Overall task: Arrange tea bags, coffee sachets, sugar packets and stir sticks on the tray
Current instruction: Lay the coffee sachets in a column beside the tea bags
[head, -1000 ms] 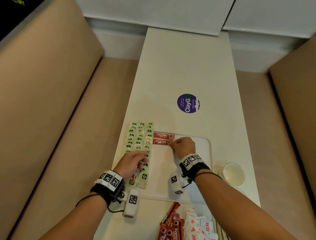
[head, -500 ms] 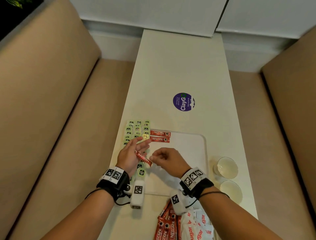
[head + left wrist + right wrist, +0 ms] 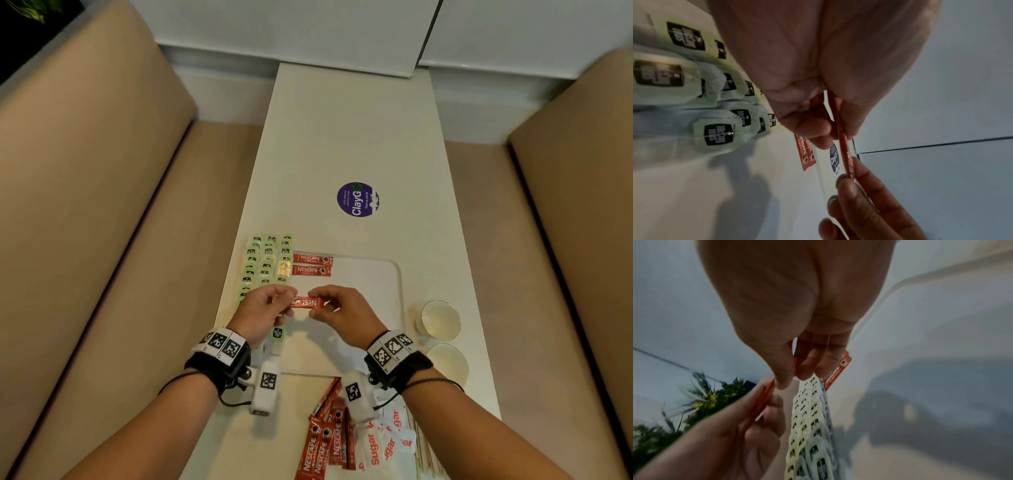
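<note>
Fingers first: both hands are pinching the same red Nescafe coffee sachet [image 3: 304, 303], one at each end. The left hand [image 3: 262, 313] has thumb and fingers [image 3: 813, 128] closed on the left end, and the right hand [image 3: 342, 313] has its thumb and fingers [image 3: 784, 369] clamped on the right end, so the sachet hangs level between them, lifted off the white tray [image 3: 387, 274] over its near-left part. From the wrist views you mostly see it edge-on, a thin red strip running hand to hand.

On the tray itself, two more Nescafe sachets [image 3: 311, 264] lie flat side by side at the far-left corner. Along the tray's left edge sit the green tea bags [image 3: 267, 260] in tidy overlapping rows. Just off the tray's near edge on the desk [image 3: 342, 137] there's a loose pile of spare coffee sachets [image 3: 325, 442] and white sugar packets [image 3: 387, 442]. Two glass cups [image 3: 440, 320] stand to the right of the tray, and a purple ClayGo sticker [image 3: 358, 199] sits beyond its far edge.

Compared with half a second ago: then only the left hand had the sachet, tilted, with the right hand reaching in. Now the right has taken hold too and the sachet is level.
</note>
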Motion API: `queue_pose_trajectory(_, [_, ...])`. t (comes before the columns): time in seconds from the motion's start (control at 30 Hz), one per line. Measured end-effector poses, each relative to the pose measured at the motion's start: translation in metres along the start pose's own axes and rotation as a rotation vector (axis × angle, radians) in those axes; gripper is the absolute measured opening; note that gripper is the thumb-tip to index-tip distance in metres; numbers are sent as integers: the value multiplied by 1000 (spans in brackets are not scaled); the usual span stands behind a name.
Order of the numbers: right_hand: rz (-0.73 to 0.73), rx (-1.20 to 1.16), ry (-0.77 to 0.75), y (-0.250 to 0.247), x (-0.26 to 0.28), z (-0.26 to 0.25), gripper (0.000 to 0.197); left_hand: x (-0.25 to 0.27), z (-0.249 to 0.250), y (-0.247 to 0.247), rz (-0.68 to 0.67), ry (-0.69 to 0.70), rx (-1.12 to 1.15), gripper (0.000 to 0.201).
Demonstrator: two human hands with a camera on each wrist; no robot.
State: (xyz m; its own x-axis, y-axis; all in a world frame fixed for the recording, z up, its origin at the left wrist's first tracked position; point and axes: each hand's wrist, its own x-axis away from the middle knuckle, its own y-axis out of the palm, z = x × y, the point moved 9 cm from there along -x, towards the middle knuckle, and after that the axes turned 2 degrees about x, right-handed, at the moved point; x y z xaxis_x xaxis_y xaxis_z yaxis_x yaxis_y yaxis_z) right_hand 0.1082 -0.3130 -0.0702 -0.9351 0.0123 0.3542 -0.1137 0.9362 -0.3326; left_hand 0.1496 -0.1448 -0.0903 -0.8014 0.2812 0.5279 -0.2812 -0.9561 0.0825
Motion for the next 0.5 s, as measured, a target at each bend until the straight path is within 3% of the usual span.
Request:
queue_pose_trajectory(0.1, [17, -155, -12, -8, 4, -4, 45, 3, 1, 3, -26, 52, -113, 8])
queue_pose_trajectory(0.2, [41, -230, 26, -13, 4, -2, 54, 9, 3, 18, -115, 73, -117, 19])
queue_pose_trajectory(0.4, [2, -101, -4, -9, 5, -10, 13, 13, 5, 32, -163, 109, -247, 16])
queue_pose_trajectory(0.5, [-3, -20, -19, -8, 8, -12, 13, 16, 5, 34, -170, 92, -250, 17])
